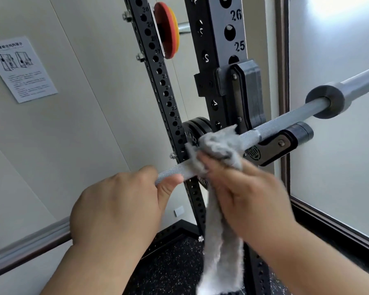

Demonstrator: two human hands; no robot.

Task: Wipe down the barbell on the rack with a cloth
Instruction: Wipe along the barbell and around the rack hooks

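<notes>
A steel barbell (285, 118) runs from lower left to upper right and lies in the black J-hook (285, 141) of the rack. My left hand (119, 207) grips the knurled shaft, thumb underneath. Just right of it, my right hand (249, 201) holds a grey cloth (219, 145) bunched over the bar; the cloth's loose tail hangs down past my wrist. The shaft under the cloth is hidden.
The black rack upright (228, 50) with numbered holes stands right behind the bar. A second perforated upright (158, 81) carries an orange-and-yellow plate (167, 28) and black plates (197, 128). An instruction sheet (19, 69) hangs on the left wall. Black speckled floor mat (173, 262) below.
</notes>
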